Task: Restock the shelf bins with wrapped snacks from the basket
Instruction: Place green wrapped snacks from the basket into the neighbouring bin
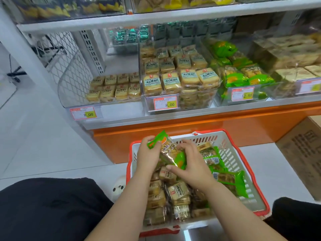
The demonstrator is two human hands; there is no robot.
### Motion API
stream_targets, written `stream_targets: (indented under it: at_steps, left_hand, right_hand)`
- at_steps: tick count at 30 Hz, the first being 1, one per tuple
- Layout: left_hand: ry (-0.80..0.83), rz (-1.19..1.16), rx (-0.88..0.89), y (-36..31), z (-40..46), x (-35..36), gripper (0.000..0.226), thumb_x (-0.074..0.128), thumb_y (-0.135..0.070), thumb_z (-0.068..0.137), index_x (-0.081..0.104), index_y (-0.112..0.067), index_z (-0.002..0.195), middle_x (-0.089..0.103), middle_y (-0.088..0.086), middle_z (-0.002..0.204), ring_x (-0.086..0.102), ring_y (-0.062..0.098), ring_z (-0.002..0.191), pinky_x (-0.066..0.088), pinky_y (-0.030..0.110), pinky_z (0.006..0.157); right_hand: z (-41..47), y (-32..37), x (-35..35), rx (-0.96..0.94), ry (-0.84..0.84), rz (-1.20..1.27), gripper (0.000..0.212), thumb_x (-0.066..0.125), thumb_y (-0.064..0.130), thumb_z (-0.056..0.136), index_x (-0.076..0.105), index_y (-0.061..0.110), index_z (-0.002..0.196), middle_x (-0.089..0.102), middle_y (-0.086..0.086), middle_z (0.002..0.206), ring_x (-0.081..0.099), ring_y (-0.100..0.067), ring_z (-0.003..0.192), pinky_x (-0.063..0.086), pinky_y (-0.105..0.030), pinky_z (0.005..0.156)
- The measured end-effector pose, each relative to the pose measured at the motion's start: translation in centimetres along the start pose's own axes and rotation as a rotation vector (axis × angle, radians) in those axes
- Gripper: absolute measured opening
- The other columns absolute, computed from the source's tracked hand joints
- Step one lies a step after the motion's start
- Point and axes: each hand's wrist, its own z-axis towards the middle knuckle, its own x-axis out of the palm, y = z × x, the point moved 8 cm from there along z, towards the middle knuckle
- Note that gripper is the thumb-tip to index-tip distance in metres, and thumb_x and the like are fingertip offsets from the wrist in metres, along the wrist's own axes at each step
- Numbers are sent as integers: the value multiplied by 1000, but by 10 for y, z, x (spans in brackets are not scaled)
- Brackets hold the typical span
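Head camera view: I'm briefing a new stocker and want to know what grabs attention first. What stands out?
At the bottom centre, the left hand and right hand together grip green-ended wrapped snacks over a red-rimmed basket heaped with packets. Above it, clear shelf bins hold rows of tan snack packs, fronted by price tags with yellow patches.

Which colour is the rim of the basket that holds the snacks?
Red, around a pale grey slotted basket; the head view, the only one, shows it.
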Motion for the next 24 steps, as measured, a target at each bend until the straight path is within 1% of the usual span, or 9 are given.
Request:
stream_targets:
  at_steps: [2, 4, 6, 9, 11, 14, 17, 21, 24]
  left_hand:
    - [-41, -10, 59, -21, -6, -3, 17, 59, -25, 94, 58, -26, 112, 65, -4, 101, 63, 13, 76, 51, 28, 58]
    - [-73, 80, 144, -47, -13, 0, 18, 59, -29, 94, 56, -30, 112, 62, -11, 97, 61, 9, 73, 46, 26, 59]
    - [-71, 179, 219, -75, -24, 10, 21, 58, -33, 93, 52, -34, 113, 59, -15, 89, 60, 10, 68, 47, 29, 61]
    - [-22, 288, 346, -117, -39, 33, 27, 58, -40, 91, 46, -36, 115, 63, -6, 79, 62, 22, 64, 51, 38, 64]
    - [35, 338, 443, -150, -47, 52, 31, 57, -45, 92, 43, -35, 118, 62, -4, 77, 61, 21, 66, 53, 39, 66]
    - [159, 350, 615, -200, -61, 79, 31, 51, -49, 95, 43, -34, 122, 64, -8, 89, 64, 17, 79, 54, 38, 76]
    - [256, 418, 766, -239, -64, 99, 38, 41, -50, 100, 41, -31, 132, 64, -6, 115, 63, 16, 104, 50, 34, 85]
    - [171, 797, 961, -258, -41, 114, 49, 38, -51, 100, 37, -26, 143, 51, 0, 142, 50, 22, 127, 42, 39, 98]
    - [167, 1029, 1014, -250, -20, 126, 56, 41, -51, 99, 32, -26, 147, 38, -1, 152, 29, 23, 142, 26, 40, 113]
  right_hand:
    - [-8, -1, -15, -52, -53, -51, 82, 54, 79, 73, 34, 35, 140, 23, 7, 151, 29, -15, 139, 31, -40, 111]
    - [-17, -2, -28, -73, -91, -61, 82, 48, 79, 76, 29, 39, 144, 20, 7, 154, 25, -17, 142, 30, -42, 112]
    - [-23, 1, -41, -94, -160, -51, 80, 47, 78, 79, 28, 37, 145, 27, 3, 153, 27, -17, 141, 30, -42, 112]
    - [-27, 4, -68, -101, -340, 29, 74, 56, 66, 80, 32, 30, 140, 43, 0, 140, 38, -17, 132, 35, -40, 110]
    - [-28, 4, -91, -81, -469, 99, 71, 62, 55, 78, 34, 27, 137, 43, 3, 134, 39, -15, 128, 35, -35, 108]
    - [-28, 3, -132, -64, -679, 179, 69, 63, 45, 76, 36, 24, 136, 40, 7, 130, 39, -12, 124, 31, -26, 105]
    - [-21, 0, -171, 1, -827, 293, 67, 63, 41, 75, 40, 24, 136, 45, 5, 128, 45, -12, 122, 37, -29, 103]
    - [3, -4, -222, 119, -894, 360, 64, 67, 30, 79, 42, 22, 137, 47, 4, 131, 44, -13, 124, 39, -34, 103]
    - [35, -12, -263, 197, -874, 266, 64, 66, 29, 78, 42, 20, 136, 47, -2, 133, 41, -19, 125, 36, -36, 103]
